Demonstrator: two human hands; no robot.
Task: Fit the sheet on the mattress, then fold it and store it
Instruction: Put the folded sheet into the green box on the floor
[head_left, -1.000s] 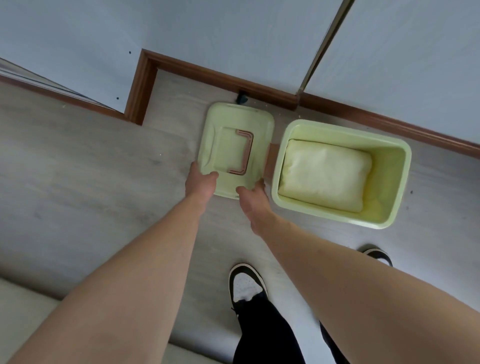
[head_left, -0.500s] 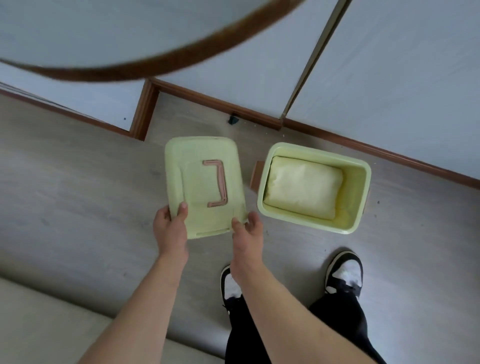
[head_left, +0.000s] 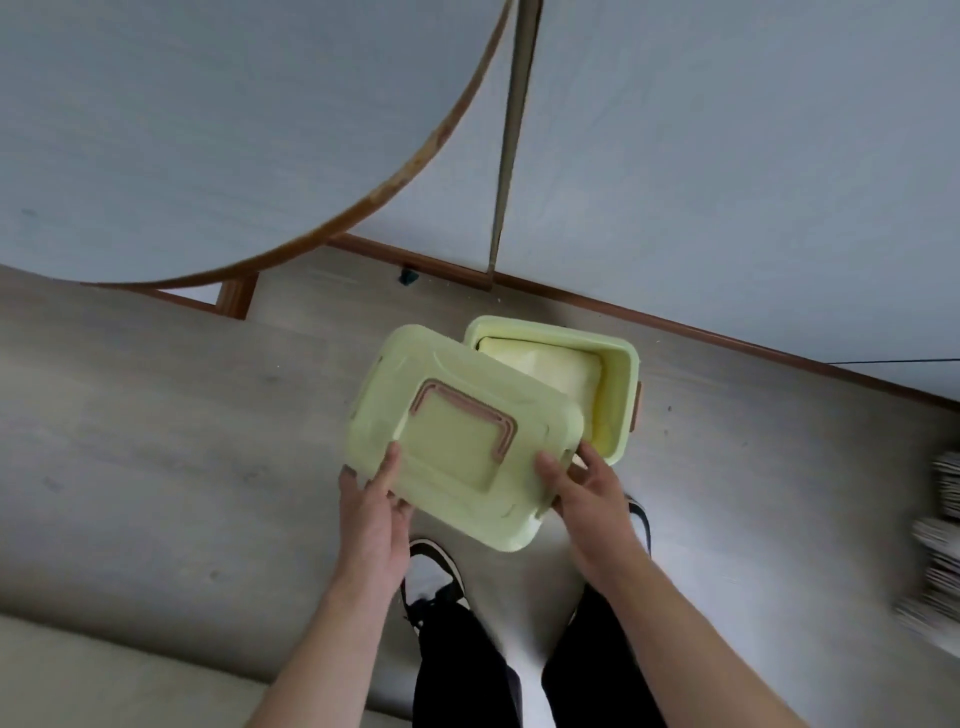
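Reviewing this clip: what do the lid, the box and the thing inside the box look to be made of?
Lid: pale green moulded plastic, matte, with pressed ridges and a pinkish fold-flat handle, likely plastic too.
Box: the same pale green plastic, thin smooth walls with rounded corners.
Folded sheet inside: pale yellow fabric, soft and matte; weave too small to tell.

The lid looks like smooth pale-green plastic with a soft sheen, its handle a matt pinkish-brown plastic. The box is the same green plastic, glossier on its inner wall. The sheet inside is soft, matt, cream cloth. The floor shows grey wood-grain boards with a dull finish; the skirting is brown varnished wood. The wall is matt and painted. The table has a matt grey top with a worn wooden edge
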